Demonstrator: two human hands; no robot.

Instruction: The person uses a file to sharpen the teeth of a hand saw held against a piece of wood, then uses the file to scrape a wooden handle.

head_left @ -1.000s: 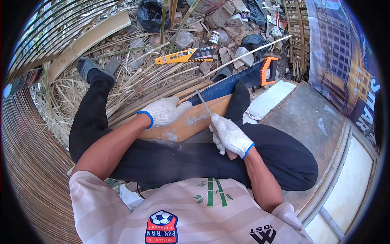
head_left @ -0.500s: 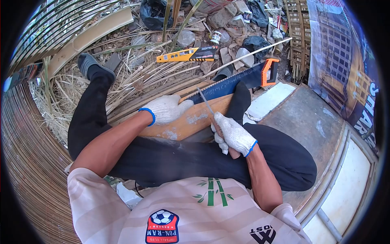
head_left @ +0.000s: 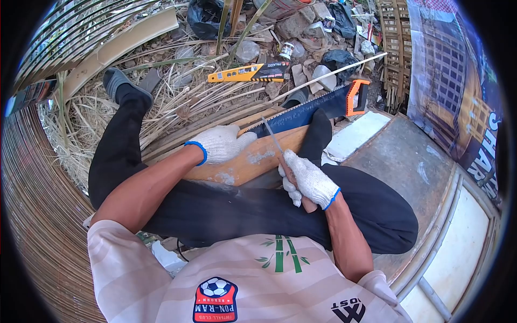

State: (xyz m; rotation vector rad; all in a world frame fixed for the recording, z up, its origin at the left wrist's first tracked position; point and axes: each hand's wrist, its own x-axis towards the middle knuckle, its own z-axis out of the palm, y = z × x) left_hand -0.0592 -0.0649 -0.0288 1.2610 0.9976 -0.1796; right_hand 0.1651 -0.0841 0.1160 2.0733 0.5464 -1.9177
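A hand saw with a dark blue blade and an orange handle lies slanting along a wooden board, teeth facing away from me. My left hand, in a white knit glove, is closed over the blade's narrow end and the board. In my gloved right hand is a thin metal file with a wooden handle. The file's tip points up and left, over the blade near its toothed edge. My foot in a dark sock rests by the blade and board.
A yellow and black saw sleeve lies on straw and bamboo strips ahead. Rubble, black plastic bags and a small white cup are beyond. A worn flat panel is at right, bundled thin strips at left.
The view has shifted very slightly. Both hands, the file and the saw hold nearly the same positions.
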